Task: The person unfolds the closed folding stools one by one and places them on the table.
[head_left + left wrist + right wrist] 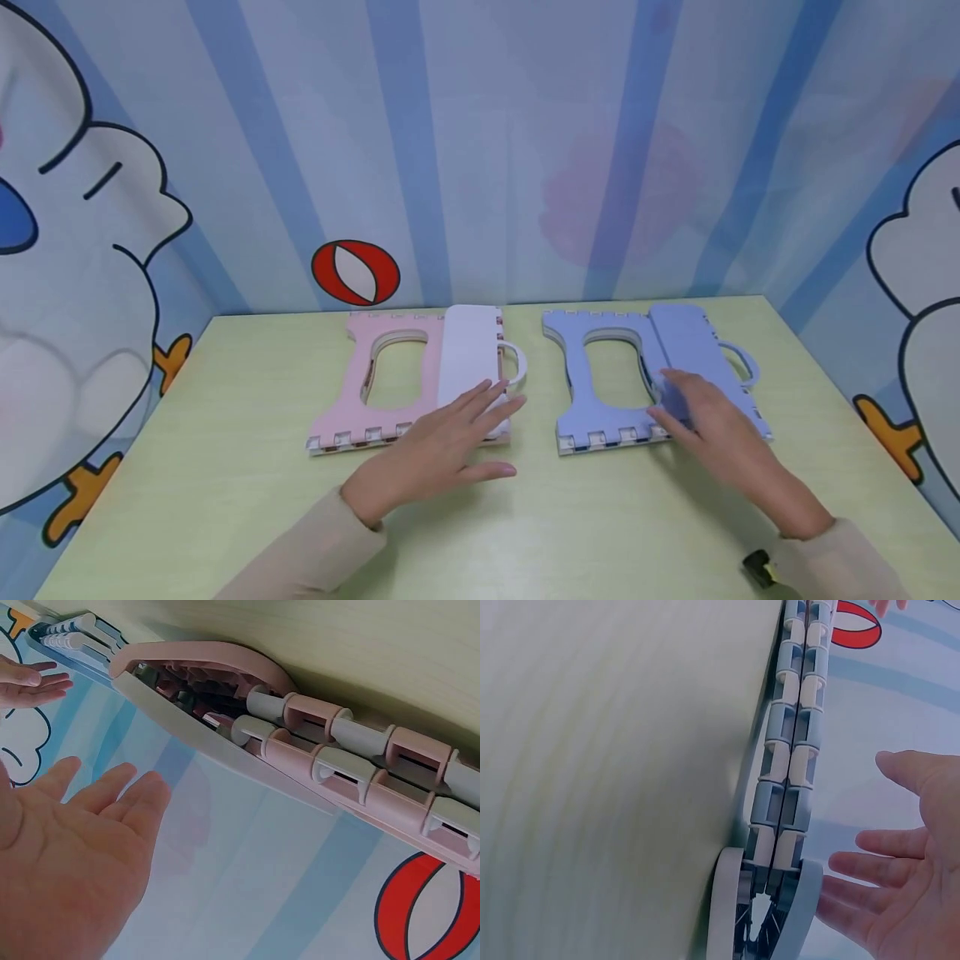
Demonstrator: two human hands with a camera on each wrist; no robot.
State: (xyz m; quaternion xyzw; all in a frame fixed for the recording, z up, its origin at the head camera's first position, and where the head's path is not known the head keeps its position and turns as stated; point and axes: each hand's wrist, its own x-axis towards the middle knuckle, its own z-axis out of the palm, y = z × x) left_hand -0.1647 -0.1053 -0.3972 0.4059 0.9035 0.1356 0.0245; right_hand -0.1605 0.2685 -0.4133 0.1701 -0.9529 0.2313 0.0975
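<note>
Where right fingers (687, 384) extend, blue stool (666, 346) beneath

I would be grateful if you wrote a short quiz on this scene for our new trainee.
1. True or false: the pink folded panel and the blue folded panel are stacked one on top of the other.

2. Multiple choice: in the head view, the left hand and the right hand are held over:
A) both the blue panel
B) the pink and the blue panel, respectively
C) the blue and the pink panel, respectively

3. Fill the gap: in the head view, a curved ____ sticks out from the right side of each panel.

Key: 1. False, they lie side by side on the table. 2. B. 3. Handle.
</note>
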